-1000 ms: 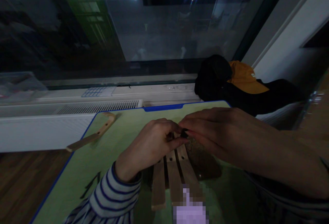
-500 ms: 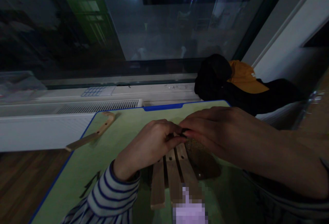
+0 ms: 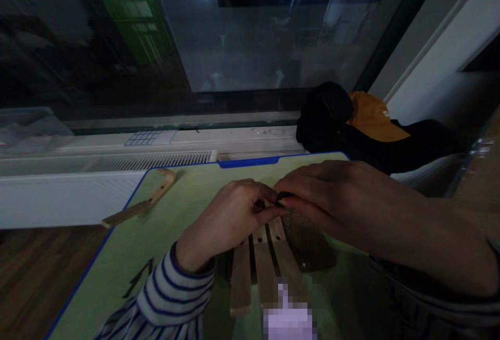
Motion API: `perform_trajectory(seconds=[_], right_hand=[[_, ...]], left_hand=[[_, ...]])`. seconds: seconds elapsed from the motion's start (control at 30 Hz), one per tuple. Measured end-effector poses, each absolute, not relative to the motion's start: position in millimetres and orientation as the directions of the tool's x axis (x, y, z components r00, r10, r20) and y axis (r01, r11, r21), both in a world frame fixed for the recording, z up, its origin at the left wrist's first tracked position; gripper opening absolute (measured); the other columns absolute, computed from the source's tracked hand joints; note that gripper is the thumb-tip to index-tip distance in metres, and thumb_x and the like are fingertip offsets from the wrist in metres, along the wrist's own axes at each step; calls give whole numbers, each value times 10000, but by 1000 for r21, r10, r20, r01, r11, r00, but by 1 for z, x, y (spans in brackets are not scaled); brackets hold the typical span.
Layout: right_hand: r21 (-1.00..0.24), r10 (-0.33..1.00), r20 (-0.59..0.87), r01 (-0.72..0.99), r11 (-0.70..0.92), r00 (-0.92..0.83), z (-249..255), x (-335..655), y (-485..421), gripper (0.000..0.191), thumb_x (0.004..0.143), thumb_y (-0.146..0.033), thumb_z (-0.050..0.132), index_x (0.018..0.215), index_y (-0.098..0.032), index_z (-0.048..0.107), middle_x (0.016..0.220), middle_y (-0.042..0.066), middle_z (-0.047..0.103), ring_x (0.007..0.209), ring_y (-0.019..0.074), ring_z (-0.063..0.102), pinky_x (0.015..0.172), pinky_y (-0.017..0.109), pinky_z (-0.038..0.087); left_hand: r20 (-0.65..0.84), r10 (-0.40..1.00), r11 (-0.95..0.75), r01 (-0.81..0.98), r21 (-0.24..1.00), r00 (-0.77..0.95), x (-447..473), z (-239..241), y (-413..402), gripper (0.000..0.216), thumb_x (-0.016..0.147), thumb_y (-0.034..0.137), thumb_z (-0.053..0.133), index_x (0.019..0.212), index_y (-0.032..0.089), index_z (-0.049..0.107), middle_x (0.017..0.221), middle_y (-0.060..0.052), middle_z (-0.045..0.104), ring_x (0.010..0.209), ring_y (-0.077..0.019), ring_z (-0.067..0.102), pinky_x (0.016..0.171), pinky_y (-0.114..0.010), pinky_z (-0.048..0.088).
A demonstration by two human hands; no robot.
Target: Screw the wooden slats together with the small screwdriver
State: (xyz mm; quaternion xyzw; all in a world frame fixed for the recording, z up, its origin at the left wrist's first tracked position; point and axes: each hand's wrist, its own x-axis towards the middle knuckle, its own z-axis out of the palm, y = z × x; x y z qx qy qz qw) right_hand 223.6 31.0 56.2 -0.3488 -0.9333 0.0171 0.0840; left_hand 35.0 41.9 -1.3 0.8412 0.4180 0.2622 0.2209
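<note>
My left hand (image 3: 232, 220) is closed in a pinch over the far ends of several flat wooden slats (image 3: 241, 282). From the right, my right hand (image 3: 332, 194) meets it, its fingers pressed together at the tips. Between the fingertips shows a small dark piece (image 3: 283, 197); its kind is too hidden to tell. The slats lie side by side with narrow gaps, and dark holes show near my fingers. Beneath and to the right of them is a brown, shiny flat object (image 3: 314, 249), partly covered by my right hand.
A jointed wooden piece with a curved end (image 3: 150, 202) lies across the left edge of the green, blue-rimmed table (image 3: 187, 189). Thin dark strips (image 3: 138, 279) lie by my left sleeve. A radiator (image 3: 70, 194) and window stand beyond; an orange cap (image 3: 377, 116) rests on dark cloth.
Both hands stay together over the slats with hardly any movement. Slightly more of the dark piece shows between the fingertips. The whole view has shifted very slightly.
</note>
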Motion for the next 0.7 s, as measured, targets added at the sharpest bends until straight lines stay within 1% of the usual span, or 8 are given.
perform_trajectory(seconds=[0.07, 0.13, 0.2, 0.3, 0.5, 0.6, 0.7], right_hand=[[-90, 643, 173, 639, 764, -746, 57, 225, 30, 218, 880, -200, 525, 1084, -209, 602, 980, 44, 683, 830, 188, 652, 726, 320, 499], [-94, 630, 198, 625, 775, -751, 57, 226, 29, 241, 881, -217, 525, 1113, -203, 587, 996, 52, 682, 829, 187, 655, 714, 312, 503], [-107, 628, 196, 620, 777, -753, 58, 227, 29, 188, 877, -206, 528, 1044, -194, 613, 992, 51, 683, 834, 180, 654, 727, 303, 502], [-127, 642, 156, 629, 767, -751, 58, 227, 31, 105, 870, -184, 536, 907, -187, 634, 977, 40, 684, 839, 175, 649, 746, 303, 500], [-122, 671, 115, 660, 741, -732, 57, 225, 33, 164, 865, -165, 543, 998, -214, 626, 916, 14, 679, 811, 172, 641, 735, 313, 494], [-115, 671, 119, 661, 742, -732, 57, 224, 32, 161, 852, -154, 557, 984, -206, 632, 889, 16, 679, 795, 171, 643, 710, 300, 492], [-131, 661, 129, 648, 750, -739, 58, 224, 33, 171, 856, -143, 544, 992, -201, 630, 902, 24, 678, 808, 165, 641, 713, 289, 488]], left_hand=[[260, 815, -560, 590, 581, 518, 35, -1, 42, 102, 814, 253, 648, 736, 191, 667, 662, 23, 654, 593, -130, 585, 575, -250, 425], [260, 815, -563, 604, 565, 517, 34, -1, 42, 138, 821, 265, 639, 710, 185, 656, 653, 21, 647, 592, -130, 588, 562, -251, 419], [256, 818, -561, 615, 554, 516, 34, -1, 42, 115, 813, 268, 649, 733, 187, 664, 665, 19, 650, 610, -136, 597, 569, -254, 424], [250, 811, -567, 609, 554, 529, 33, -1, 42, 73, 801, 265, 668, 776, 197, 679, 682, 20, 662, 622, -140, 604, 576, -255, 426], [235, 799, -572, 582, 577, 553, 33, -1, 42, 64, 820, 248, 645, 788, 201, 676, 693, 23, 678, 626, -142, 614, 560, -247, 413], [216, 802, -565, 588, 580, 557, 33, 0, 41, 70, 828, 248, 631, 807, 201, 678, 711, 18, 685, 649, -146, 624, 566, -244, 420], [207, 812, -551, 602, 578, 545, 35, 1, 40, 97, 837, 262, 616, 795, 196, 673, 693, 17, 679, 627, -141, 619, 544, -239, 413]])
